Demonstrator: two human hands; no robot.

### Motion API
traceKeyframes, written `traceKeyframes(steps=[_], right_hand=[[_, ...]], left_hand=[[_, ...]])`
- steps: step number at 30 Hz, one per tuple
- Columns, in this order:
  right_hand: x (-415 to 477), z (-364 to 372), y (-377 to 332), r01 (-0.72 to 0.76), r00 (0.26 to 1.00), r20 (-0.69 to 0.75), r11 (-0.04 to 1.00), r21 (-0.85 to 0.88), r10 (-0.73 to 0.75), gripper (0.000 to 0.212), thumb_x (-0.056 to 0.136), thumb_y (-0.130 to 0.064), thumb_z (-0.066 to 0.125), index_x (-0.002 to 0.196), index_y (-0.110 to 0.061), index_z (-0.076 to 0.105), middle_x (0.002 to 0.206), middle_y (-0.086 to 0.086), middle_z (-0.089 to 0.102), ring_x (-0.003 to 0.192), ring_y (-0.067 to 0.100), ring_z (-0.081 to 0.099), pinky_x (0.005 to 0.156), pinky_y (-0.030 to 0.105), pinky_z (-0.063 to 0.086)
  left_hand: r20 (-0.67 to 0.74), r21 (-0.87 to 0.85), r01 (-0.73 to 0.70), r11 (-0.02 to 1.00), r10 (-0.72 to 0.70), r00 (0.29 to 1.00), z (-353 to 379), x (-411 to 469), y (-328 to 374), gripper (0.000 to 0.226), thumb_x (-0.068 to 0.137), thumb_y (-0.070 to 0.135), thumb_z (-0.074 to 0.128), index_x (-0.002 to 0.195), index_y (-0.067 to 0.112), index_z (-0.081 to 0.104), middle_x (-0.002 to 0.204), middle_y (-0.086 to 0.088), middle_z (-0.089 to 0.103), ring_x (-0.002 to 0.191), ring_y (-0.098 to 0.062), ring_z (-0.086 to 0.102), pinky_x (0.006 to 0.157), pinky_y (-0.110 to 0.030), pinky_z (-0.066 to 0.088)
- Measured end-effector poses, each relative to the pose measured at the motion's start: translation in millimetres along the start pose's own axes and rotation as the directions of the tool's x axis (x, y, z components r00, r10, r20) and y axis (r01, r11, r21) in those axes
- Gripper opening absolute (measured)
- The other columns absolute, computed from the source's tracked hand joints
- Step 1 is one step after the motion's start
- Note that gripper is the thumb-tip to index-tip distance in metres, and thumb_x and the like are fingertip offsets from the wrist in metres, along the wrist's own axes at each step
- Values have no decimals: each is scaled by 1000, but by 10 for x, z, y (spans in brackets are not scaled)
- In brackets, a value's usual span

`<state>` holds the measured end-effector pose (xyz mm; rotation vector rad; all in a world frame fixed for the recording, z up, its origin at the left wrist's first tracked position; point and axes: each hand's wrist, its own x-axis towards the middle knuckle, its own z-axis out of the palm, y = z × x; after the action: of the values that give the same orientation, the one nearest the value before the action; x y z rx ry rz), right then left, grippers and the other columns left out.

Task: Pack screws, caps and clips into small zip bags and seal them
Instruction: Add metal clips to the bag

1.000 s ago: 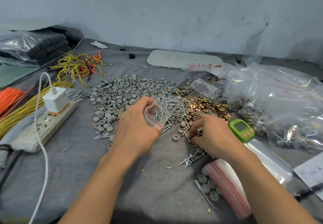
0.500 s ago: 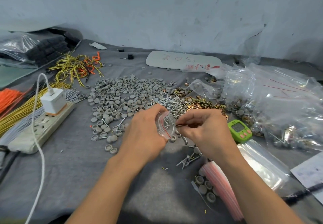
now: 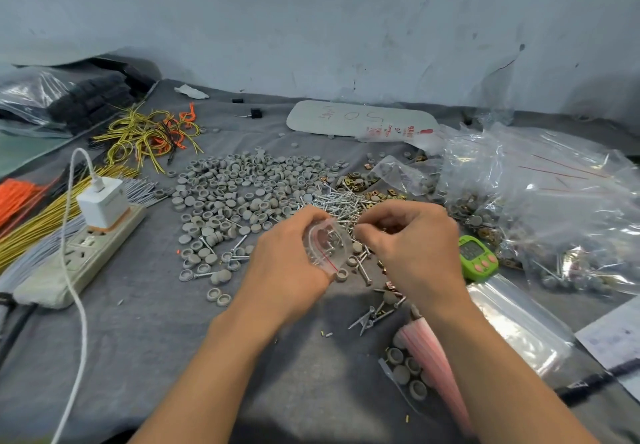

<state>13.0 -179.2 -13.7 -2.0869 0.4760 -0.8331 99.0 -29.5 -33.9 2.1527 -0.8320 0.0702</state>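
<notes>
**At the bag's mouth, the right hand brings in its pick**

In the middle of the grey cloth point(image 3: 156, 357), the left hand point(image 3: 287, 263) grips a small zip bag point(image 3: 327, 246), fingers curled round its side so that the red-lined mouth bows open toward the right. Screws show through the plastic. The right hand point(image 3: 415, 249) is raised just beside that mouth, its fingertips point(image 3: 360, 232) pinched together. The piece they pinch is too small to make out.

A second ago the right hand was down on the cloth, picking among the loose pieces near the green timer point(image 3: 476, 256), and the bag was held off to one side. Half a second ago it had lifted and was closing on the bag. Now it is at the opening, and the bag has turned to face it. I judge this to be a drop-in mid-fill. The bag is not yet sealed, and its count may not yet be full.

Behind the hands lie the screw pile point(image 3: 343, 201), the wide spread of grey caps point(image 3: 242, 184) and the brass clips point(image 3: 360, 182). A stack of empty bags point(image 3: 436, 357) sits by the right forearm, filled bags point(image 3: 554, 201) are heaped at far right, and a power strip point(image 3: 86, 253) lies at left.
</notes>
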Motion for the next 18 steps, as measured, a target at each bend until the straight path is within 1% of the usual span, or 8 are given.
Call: traceKeyframes(steps=[2,3,6,7,10,12,15,18], right_hand=[[73,-129,103,-71,996,-51,994,-89,66,22,79,-15,87,72,-34,79,64,-20,71,63,-5,67,57,11,52],[103,-181,161,-106,994,-38,984,-145,102,25,80,-14,85,71,-35,77,65,-19,71,65,-7,67,58,9,52],[138,-229,292,-166,972,102,925,-341,212,24,87,-14,79,79,-37,76,75,-20,71,61,-6,64,51,2,41],[138,-215,314,-158,960,152,902,-402,236,20,88,-16,78,85,-36,78,80,-18,72,65,-6,62,55,3,42],[118,-155,325,-82,923,269,823,-563,276,18,90,-24,75,105,-32,79,94,-14,70,82,10,64,78,24,52],[113,-118,302,-15,909,311,768,-640,277,19,90,-27,72,108,-32,76,96,-8,70,94,20,66,88,34,56],[108,-83,270,13,902,325,735,-678,283,10,91,-24,68,97,-32,69,97,-2,72,99,26,66,92,40,55],[96,-77,277,28,900,336,733,-680,277,9,91,-24,69,87,-31,66,88,-5,71,96,24,65,96,40,50]], left_hand=[[-25,-29,17,999,-18,1000,-26,-13,-12,46,68,34,90,99,47,57,86,27,66,87,16,58,64,-2,42],[-43,-41,23,999,-25,999,-41,-20,-13,47,68,34,89,99,48,57,90,31,66,88,17,57,64,-2,42],[-86,-32,37,999,-39,996,-69,-17,-13,45,70,34,86,101,48,56,96,37,62,87,13,59,58,-11,42],[-91,-21,42,999,-44,995,-73,-12,-14,44,70,36,85,101,48,56,94,34,64,87,12,59,60,-13,41],[-75,6,41,999,-40,996,-82,-8,-6,45,71,41,86,101,48,54,85,28,64,90,16,55,59,-8,38],[-52,6,29,1000,-29,998,-84,-16,8,46,71,41,86,101,49,53,86,28,62,93,20,52,59,-7,41],[-34,15,21,1000,-21,999,-76,-20,19,44,73,37,86,100,47,53,87,25,62,90,14,56,60,-8,42],[-24,6,20,1000,-20,1000,-71,-17,12,43,74,35,87,101,45,55,88,23,63,94,20,51,67,-3,41]])
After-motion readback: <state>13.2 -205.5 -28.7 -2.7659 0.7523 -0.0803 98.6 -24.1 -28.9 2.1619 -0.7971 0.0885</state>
